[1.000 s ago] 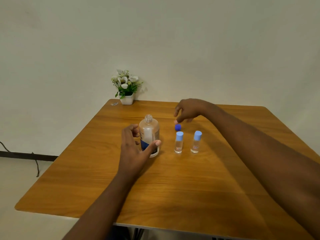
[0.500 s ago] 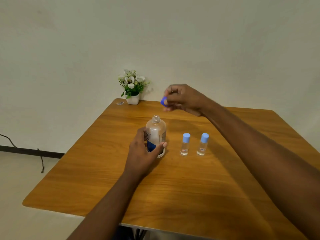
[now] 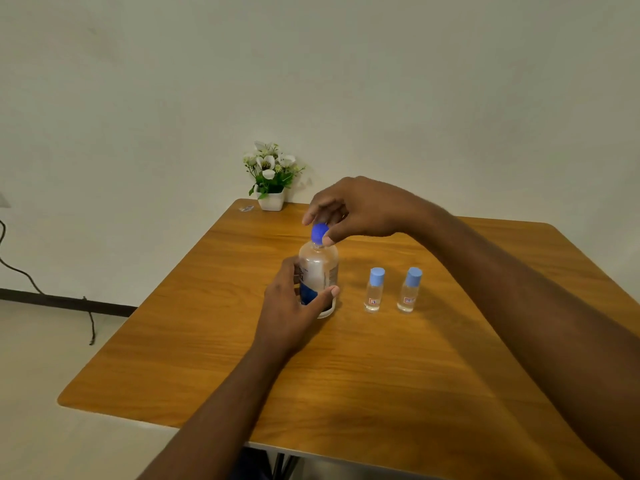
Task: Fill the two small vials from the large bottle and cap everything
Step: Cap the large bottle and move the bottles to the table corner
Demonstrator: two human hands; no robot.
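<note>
Left of frame centre, the left hand [image 3: 291,306] is wrapping its fingers around the large clear plastic bottle [image 3: 319,271], standing upright on the wooden tabletop [image 3: 346,375]. Above it, the right hand [image 3: 360,207] is pinching the dark blue cap [image 3: 319,233] on the bottle's neck. Further right, two small clear light-blue-capped vials [image 3: 374,289] [image 3: 410,289] are standing side by side.

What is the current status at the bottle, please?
Left hand gripping large bottle. Right hand setting blue cap on its neck. Both vials capped, standing clear.
</note>
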